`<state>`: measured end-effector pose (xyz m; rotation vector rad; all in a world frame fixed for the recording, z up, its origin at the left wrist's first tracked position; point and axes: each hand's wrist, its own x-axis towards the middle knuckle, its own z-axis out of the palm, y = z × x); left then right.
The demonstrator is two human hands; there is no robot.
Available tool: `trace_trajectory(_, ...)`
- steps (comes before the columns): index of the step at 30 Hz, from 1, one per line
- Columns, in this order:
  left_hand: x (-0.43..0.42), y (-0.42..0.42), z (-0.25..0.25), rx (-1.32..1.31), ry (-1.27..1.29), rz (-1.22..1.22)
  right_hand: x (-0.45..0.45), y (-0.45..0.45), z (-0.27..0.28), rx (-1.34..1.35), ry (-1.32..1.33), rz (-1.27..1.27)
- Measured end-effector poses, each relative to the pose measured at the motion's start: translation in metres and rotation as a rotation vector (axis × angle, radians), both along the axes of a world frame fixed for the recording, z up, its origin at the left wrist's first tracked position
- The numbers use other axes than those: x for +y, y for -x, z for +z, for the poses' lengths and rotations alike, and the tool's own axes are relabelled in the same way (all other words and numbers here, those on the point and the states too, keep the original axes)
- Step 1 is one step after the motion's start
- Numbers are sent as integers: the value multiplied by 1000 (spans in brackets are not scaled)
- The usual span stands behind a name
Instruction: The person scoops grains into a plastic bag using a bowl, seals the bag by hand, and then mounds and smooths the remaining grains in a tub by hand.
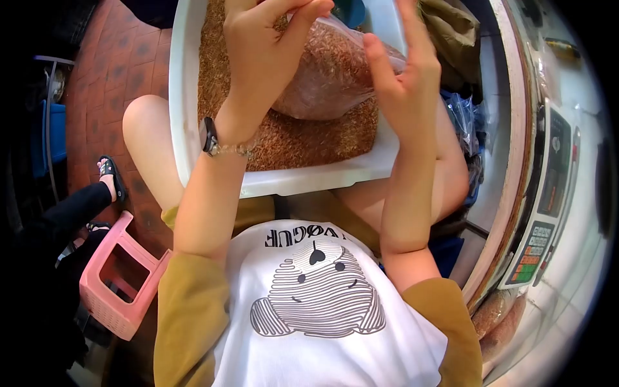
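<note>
Hands (261, 48) on a filled bag (329, 80) (shirt (258, 361) reads "VØGUE").

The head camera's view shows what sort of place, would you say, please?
Probably a small shop or packing area: a plastic bag of brown shreds over a white tub of the same, and what looks like a digital scale to the right.

A tub (309, 183) lies before the person (322, 297), with grain (309, 148) in it and a bag (325, 84) above. At the left, a stool (113, 317) stands on the floor (116, 58); at the right, a scale (530, 253) rests on the tabletop (577, 271).
</note>
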<state>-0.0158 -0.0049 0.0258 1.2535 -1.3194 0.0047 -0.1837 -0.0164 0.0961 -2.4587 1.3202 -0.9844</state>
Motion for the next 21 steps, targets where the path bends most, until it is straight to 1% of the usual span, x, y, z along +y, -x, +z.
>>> trace_trajectory(1, 2, 1, 1, -2, 0, 14, -8, 9, -8, -8, -29, 53)
trace_trajectory(3, 2, 4, 0, 14, 10, 14, -27, 45, -43, -16, -81, 135)
trace_trajectory(4, 1, 4, -2, 30, 22, 9, -21, 54, -56, -95, -335, 112)
trace_trajectory(5, 0, 4, -4, 46, 33, 2, -20, 61, -53, -36, -253, 125)
trace_trajectory(7, 2, 5, -6, 198, -19, -98, -18, 71, -47, 80, -93, 153)
trace_trajectory(8, 3, 5, -7, 280, -37, -168, -7, 69, -50, -104, -408, 134)
trace_trajectory(9, 3, 3, -10, 359, -62, -242, -5, 70, -50, -224, -507, 150)
trace_trajectory(10, 1, -3, -21, 478, -119, -431, -3, 71, -50, -350, -601, 169)
trace_trajectory(11, 1, 3, -28, 503, -163, -506, -2, 73, -52, -479, -691, 191)
trace_trajectory(12, 2, 9, -34, 524, -205, -577, -6, 79, -68, -739, -836, 250)
trace_trajectory(13, 4, 13, -42, 543, -249, -644, -8, 81, -79, -688, -910, 253)
trace_trajectory(14, 5, 12, -51, 602, -464, -804, -10, 81, -89, -631, -985, 261)
trace_trajectory(15, 4, 10, -58, 650, -517, -834, -12, 78, -99, -571, -1062, 274)
trace_trajectory(17, 1, 3, -63, 743, -632, -888, -13, 63, -128, -434, -1023, 339)
trace_trajectory(18, -3, -3, -65, 574, -666, -890, -13, 59, -138, -366, -1001, 369)
trace_trajectory(21, -4, -12, -70, 411, -716, -926, -11, 50, -145, -519, -1003, 292)
